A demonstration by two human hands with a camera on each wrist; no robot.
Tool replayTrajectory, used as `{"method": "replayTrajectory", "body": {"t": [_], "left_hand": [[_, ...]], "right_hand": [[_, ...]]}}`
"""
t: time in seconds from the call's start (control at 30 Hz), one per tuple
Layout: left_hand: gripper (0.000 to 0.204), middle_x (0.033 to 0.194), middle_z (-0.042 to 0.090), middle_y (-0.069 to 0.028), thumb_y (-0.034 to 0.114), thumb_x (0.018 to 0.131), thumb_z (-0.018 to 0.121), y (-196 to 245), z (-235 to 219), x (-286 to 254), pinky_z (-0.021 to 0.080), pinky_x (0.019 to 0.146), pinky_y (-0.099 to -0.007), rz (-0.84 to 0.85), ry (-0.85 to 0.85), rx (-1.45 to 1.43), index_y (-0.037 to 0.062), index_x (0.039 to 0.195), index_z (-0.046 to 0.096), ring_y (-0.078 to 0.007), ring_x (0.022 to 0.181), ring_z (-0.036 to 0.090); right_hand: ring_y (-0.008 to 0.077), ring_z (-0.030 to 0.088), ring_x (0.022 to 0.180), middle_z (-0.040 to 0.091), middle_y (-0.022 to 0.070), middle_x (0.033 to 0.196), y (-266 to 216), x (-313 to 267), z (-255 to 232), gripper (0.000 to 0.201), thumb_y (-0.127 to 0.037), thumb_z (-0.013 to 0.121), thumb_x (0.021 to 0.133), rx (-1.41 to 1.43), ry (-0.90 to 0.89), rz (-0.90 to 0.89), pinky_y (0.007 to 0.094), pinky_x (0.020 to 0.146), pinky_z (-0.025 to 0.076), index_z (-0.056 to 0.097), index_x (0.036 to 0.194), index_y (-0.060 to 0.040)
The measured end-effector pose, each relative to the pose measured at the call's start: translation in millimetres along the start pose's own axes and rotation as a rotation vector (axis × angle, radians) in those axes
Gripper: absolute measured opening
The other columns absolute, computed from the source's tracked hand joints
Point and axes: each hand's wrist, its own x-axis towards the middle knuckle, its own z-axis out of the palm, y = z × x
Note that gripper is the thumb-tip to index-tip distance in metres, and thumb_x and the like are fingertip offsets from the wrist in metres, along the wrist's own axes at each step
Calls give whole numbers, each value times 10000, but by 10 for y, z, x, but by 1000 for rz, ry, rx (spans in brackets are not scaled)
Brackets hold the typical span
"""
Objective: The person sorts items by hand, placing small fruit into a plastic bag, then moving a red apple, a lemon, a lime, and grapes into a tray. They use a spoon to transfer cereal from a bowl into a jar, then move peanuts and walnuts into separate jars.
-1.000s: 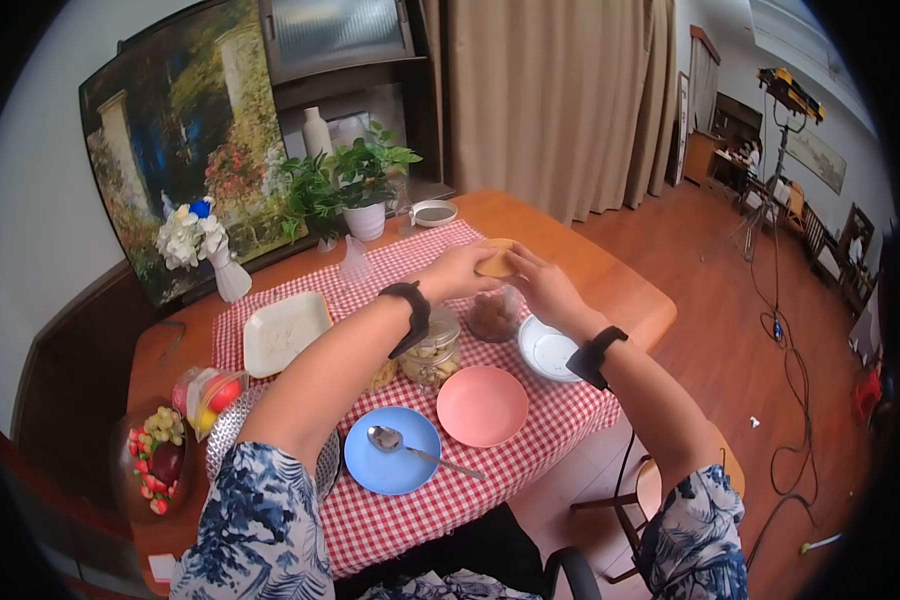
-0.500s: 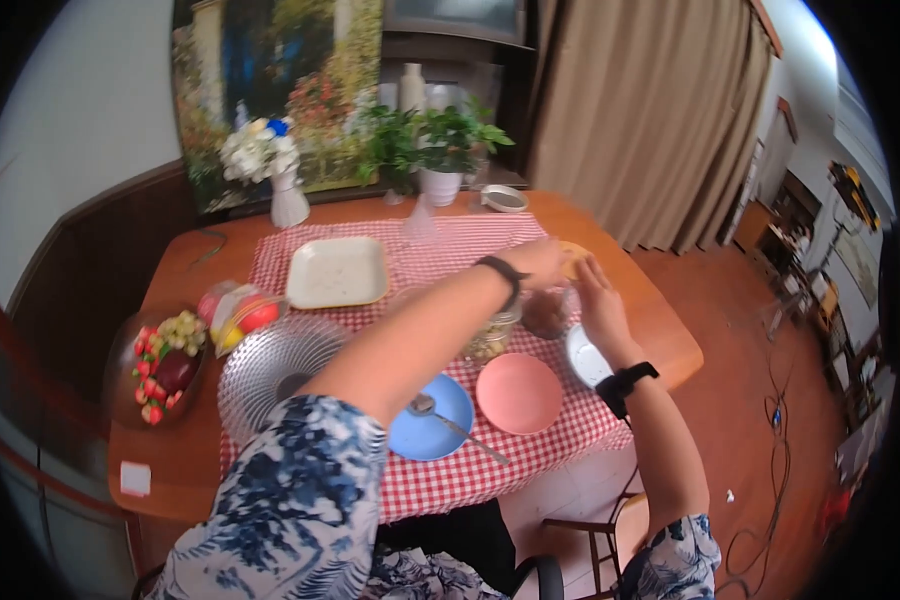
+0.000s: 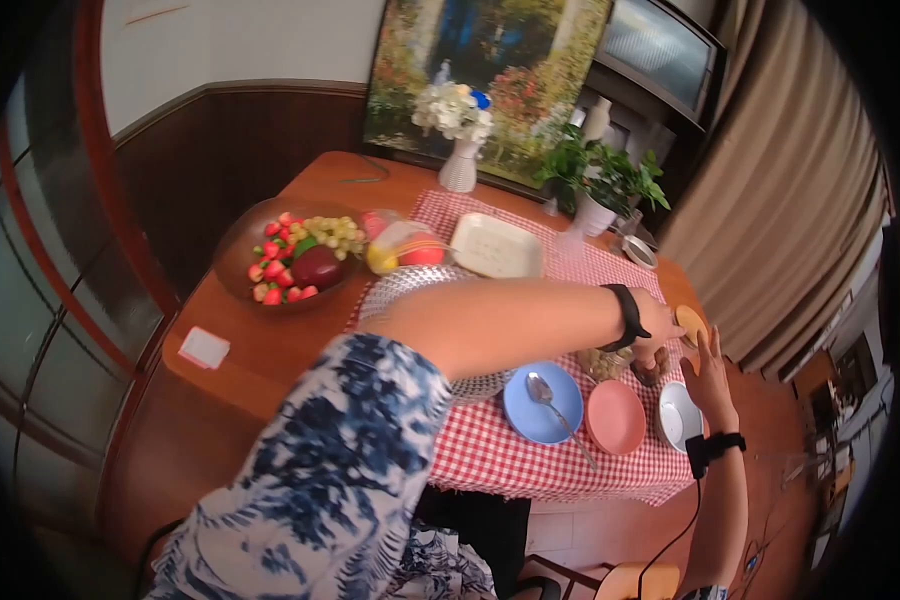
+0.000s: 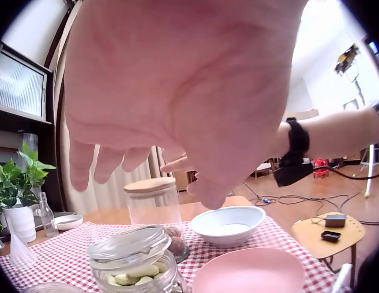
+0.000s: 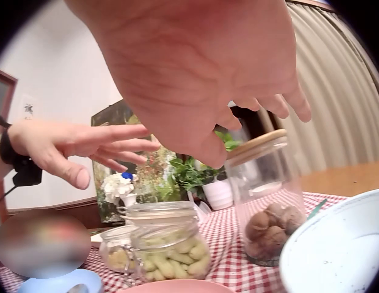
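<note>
A clear glass jar (image 5: 262, 183) holds several walnuts (image 5: 272, 231) and is topped by a round wooden lid (image 3: 690, 325). My right hand (image 3: 712, 388) is close beside this lid with its fingers extended; in the right wrist view its thumb overlaps the lid's edge. On the jar's left side is my left hand (image 3: 656, 326), its fingers stretched out straight with nothing between them. Beside the walnut jar stands a clip-top jar (image 5: 171, 244) of pale green, bean-shaped pieces. A white bowl (image 4: 229, 223) sits to the right of the walnuts.
A pink plate (image 3: 616, 418) and a blue plate (image 3: 530, 415) with a spoon (image 3: 540, 388) lie near the table's front edge. Fruit fills a brown bowl (image 3: 235, 265) at the left. Behind are a rectangular tray (image 3: 495, 245), a flower vase (image 3: 460, 168) and a potted plant (image 3: 595, 215).
The head view has swung left, so the table and both hands appear farther right. The hands, earlier together at the wooden lid, now have straighter fingers and sit on either side of it.
</note>
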Motion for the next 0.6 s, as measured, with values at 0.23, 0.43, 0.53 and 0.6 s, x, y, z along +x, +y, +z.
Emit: {"method": "replayTrajectory", "body": {"t": [0.23, 0.43, 0.53, 0.6], "left_hand": [[650, 1247, 583, -198, 542, 866, 649, -610, -364, -1780, 501, 923, -482, -90, -103, -32, 90, 1325, 562, -379, 1134, 596], [685, 1138, 684, -189, 571, 861, 632, -1333, -433, -3386, 511, 920, -455, -531, -193, -73, 100, 1354, 569, -359, 1081, 646], [610, 1063, 712, -179, 557, 860, 640, -1443, -274, -3979, 537, 860, -460, -821, -251, 115, 102, 1267, 618, -341, 1006, 681], [583, 1025, 720, -169, 555, 853, 652, -1447, -147, -4205, 550, 826, -451, -933, -293, 42, 87, 1201, 637, -334, 966, 694]], "right_hand": [[412, 537, 1259, 549, 257, 1367, -1448, 174, -584, 358, -123, 681, 857, 178, 53, -238, 434, 1051, 434, 642, 1182, 23], [397, 634, 1078, 668, 227, 1157, -2684, 502, -547, 273, -150, 686, 856, 319, 35, -535, 433, 938, 504, 684, 1072, 17], [386, 665, 976, 694, 222, 1058, -3281, 740, -326, 264, -172, 692, 853, 400, -44, -564, 437, 877, 520, 695, 1038, 16], [378, 677, 913, 708, 208, 975, -3676, 930, -106, 250, -197, 699, 850, 430, -77, -605, 433, 836, 527, 708, 1002, 1]]}}
